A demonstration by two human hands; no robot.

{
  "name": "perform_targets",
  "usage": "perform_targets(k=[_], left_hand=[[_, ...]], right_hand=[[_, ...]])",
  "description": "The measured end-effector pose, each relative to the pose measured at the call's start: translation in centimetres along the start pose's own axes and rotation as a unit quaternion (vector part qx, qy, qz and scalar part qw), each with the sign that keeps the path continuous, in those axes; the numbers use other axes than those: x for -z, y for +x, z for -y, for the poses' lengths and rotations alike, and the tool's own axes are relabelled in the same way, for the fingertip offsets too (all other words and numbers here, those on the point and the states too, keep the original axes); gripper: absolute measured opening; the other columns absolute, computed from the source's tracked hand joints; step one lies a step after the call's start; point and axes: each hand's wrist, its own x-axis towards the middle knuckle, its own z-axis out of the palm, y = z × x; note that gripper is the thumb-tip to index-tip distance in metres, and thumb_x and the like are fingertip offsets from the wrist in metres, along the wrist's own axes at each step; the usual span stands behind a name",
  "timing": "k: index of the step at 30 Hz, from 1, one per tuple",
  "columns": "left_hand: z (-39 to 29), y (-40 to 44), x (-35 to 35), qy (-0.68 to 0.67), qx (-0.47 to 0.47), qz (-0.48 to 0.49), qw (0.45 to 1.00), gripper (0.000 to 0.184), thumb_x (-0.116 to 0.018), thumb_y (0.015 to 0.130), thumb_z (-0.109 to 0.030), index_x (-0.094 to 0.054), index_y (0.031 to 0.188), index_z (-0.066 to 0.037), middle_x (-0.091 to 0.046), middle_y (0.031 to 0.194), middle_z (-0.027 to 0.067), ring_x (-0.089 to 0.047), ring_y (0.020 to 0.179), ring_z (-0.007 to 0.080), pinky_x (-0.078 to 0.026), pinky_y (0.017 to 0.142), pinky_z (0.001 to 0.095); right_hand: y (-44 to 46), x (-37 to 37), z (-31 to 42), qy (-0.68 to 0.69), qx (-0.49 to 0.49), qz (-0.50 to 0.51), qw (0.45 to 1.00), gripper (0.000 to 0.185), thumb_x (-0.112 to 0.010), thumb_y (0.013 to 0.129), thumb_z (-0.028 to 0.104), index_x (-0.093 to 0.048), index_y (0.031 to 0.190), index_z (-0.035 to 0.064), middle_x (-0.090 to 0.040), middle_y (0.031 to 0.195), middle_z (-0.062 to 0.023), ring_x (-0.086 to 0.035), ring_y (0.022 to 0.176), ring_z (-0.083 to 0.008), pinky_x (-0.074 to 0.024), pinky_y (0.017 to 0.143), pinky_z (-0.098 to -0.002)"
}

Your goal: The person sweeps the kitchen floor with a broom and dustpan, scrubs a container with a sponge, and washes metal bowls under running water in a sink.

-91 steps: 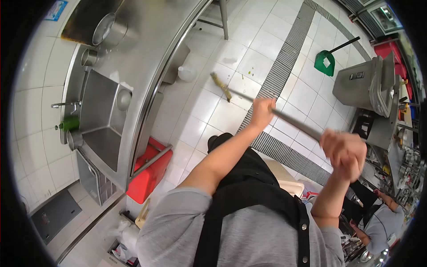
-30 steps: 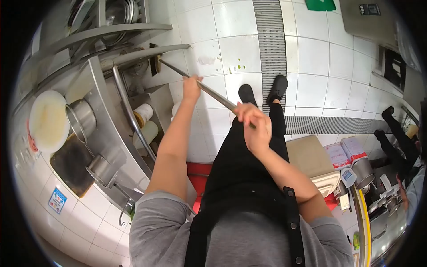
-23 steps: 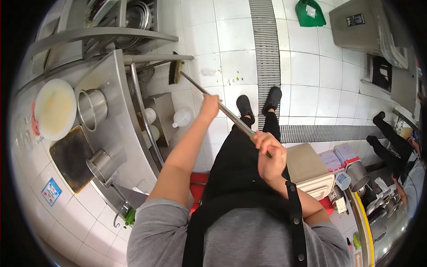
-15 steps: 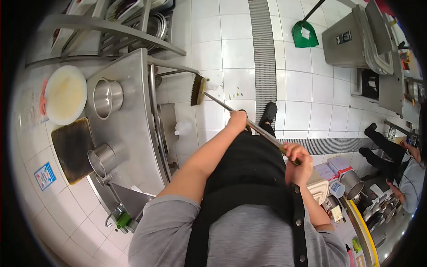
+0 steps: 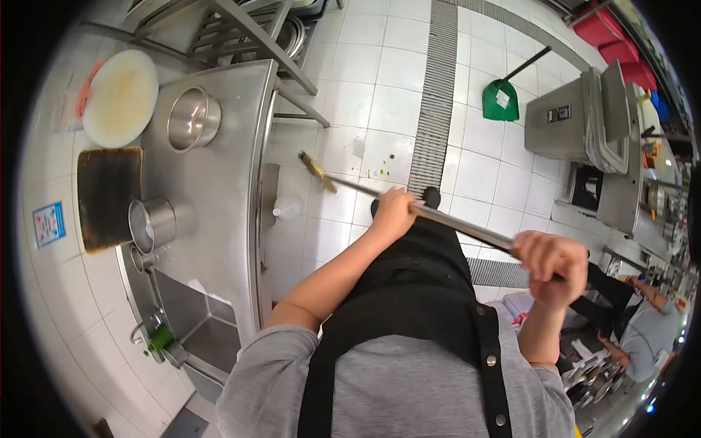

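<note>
A broom (image 5: pixel 467 228) slants across in front of me, gripped in both hands. My left hand (image 5: pixel 395 213) is closed around the middle of its metal handle. Near the handle's upper end, my right hand (image 5: pixel 553 266) wraps round it. The broom head (image 5: pixel 318 173), with yellowish top, is at the far left end of the handle, by the tiled floor (image 5: pixel 343 208); whether its bristles touch the floor I cannot tell. Small green scraps (image 5: pixel 385 166) lie on the tiles to the right of the head.
A steel counter (image 5: pixel 226 175) with pots and a sink (image 5: pixel 208 328) runs along the left. A green dustpan (image 5: pixel 501 101) stands ahead, near a grey bin (image 5: pixel 558 128). A drain grate (image 5: pixel 437 95) crosses the floor. Another person (image 5: pixel 631 328) works at right.
My right hand has moved right and outward with the handle. The broom head has turned and shifted slightly left and down in view. My view has tilted, showing more of the sink.
</note>
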Motion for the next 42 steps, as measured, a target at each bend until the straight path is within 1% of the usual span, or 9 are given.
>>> perform_targets(k=[3,6,10,21,24,28,34,38,42], left_hand=[[6.0,-1.5,-1.8,0.027,0.072,-0.053,0.996,0.035,-0.066,0.083,-0.022,-0.057,0.061,0.003,-0.057,0.066,0.0256,-0.058,0.068,0.0447,-0.046,0.06,0.0482],[10.6,-0.3,-4.5,0.015,0.206,0.008,0.978,0.016,-0.061,0.079,-0.008,-0.064,0.068,0.004,-0.061,0.08,0.0284,-0.06,0.079,0.0432,-0.047,0.073,0.0497],[10.4,5.7,-8.8,0.01,0.137,-0.111,0.984,0.016,-0.059,0.079,-0.007,-0.061,0.067,0.004,-0.058,0.072,0.0282,-0.056,0.074,0.0461,-0.044,0.068,0.0517],[-8.7,12.0,-8.4,0.05,0.186,-0.223,0.956,0.024,-0.056,0.088,-0.013,-0.063,0.073,0.004,-0.061,0.076,0.0255,-0.057,0.079,0.0433,-0.047,0.074,0.0506],[-8.0,11.9,-12.4,-0.014,0.209,-0.219,0.953,0.033,-0.058,0.089,-0.019,-0.058,0.067,0.004,-0.058,0.071,0.0279,-0.057,0.072,0.0461,-0.043,0.067,0.0519],[-5.2,13.7,-14.5,-0.06,0.196,-0.216,0.955,0.018,-0.059,0.085,-0.014,-0.068,0.083,0.002,-0.061,0.08,0.0275,-0.061,0.076,0.0434,-0.047,0.07,0.0489],[-6.3,17.3,-12.4,-0.076,0.153,-0.222,0.96,0.024,-0.056,0.088,-0.013,-0.062,0.072,0.003,-0.058,0.069,0.0271,-0.058,0.07,0.0445,-0.045,0.062,0.0465],[-12.7,18.2,-13.8,-0.041,0.031,-0.216,0.975,0.016,-0.058,0.083,-0.007,-0.064,0.073,0.003,-0.062,0.069,0.0223,-0.062,0.068,0.0384,-0.049,0.065,0.0456],[-23.2,18.1,-15.0,-0.022,-0.031,-0.047,0.998,0.01,-0.061,0.076,-0.006,-0.066,0.081,0.0,-0.064,0.075,0.0219,-0.063,0.075,0.038,-0.05,0.073,0.0473]], right_hand=[[2.4,-0.2,-6.1,0.028,-0.092,0.072,0.993,0.023,-0.042,0.072,0.011,-0.042,0.051,0.0019,-0.046,0.054,-0.0107,-0.044,0.056,-0.0214,-0.0425,0.068,-0.0377],[5.2,0.9,-14.1,0.037,-0.168,0.116,0.978,0.022,-0.04,0.075,0.006,-0.043,0.055,-0.0004,-0.046,0.056,-0.0089,-0.045,0.06,-0.0187,-0.0426,0.072,-0.0348],[10.0,4.2,-11.4,-0.005,-0.121,0.148,0.982,0.02,-0.04,0.074,0.007,-0.044,0.055,0.0003,-0.048,0.058,-0.009,-0.046,0.061,-0.019,-0.0436,0.083,-0.0356],[17.1,11.8,2.2,0.032,-0.024,0.287,0.957,0.019,-0.043,0.064,0.012,-0.039,0.048,0.0022,-0.041,0.047,-0.009,-0.036,0.044,-0.0199,-0.0355,0.052,-0.0361],[17.7,13.3,1.8,0.038,-0.058,0.283,0.957,0.02,-0.043,0.065,0.012,-0.037,0.048,0.0024,-0.041,0.047,-0.0087,-0.036,0.044,-0.0193,-0.0344,0.049,-0.0336],[19.1,12.4,-1.7,-0.077,-0.072,0.366,0.925,0.021,-0.046,0.066,0.012,-0.038,0.052,0.0005,-0.039,0.048,-0.005,-0.036,0.045,-0.0159,-0.0307,0.045,-0.0293],[20.1,13.7,-0.2,-0.121,0.003,0.449,0.885,0.023,-0.049,0.064,0.013,-0.035,0.047,0.0043,-0.038,0.045,-0.0043,-0.038,0.043,-0.0191,-0.0363,0.047,-0.033],[18.5,18.1,7.1,-0.007,0.108,0.326,0.939,0.037,-0.05,0.082,0.02,-0.039,0.049,0.0073,-0.04,0.046,-0.0046,-0.037,0.038,-0.0179,-0.0346,0.041,-0.032],[16.2,23.3,15.4,-0.046,0.302,0.35,0.885,0.028,-0.053,0.08,0.021,-0.049,0.055,0.0092,-0.048,0.046,-0.0039,-0.047,0.038,-0.0141,-0.0459,0.041,-0.0241]])
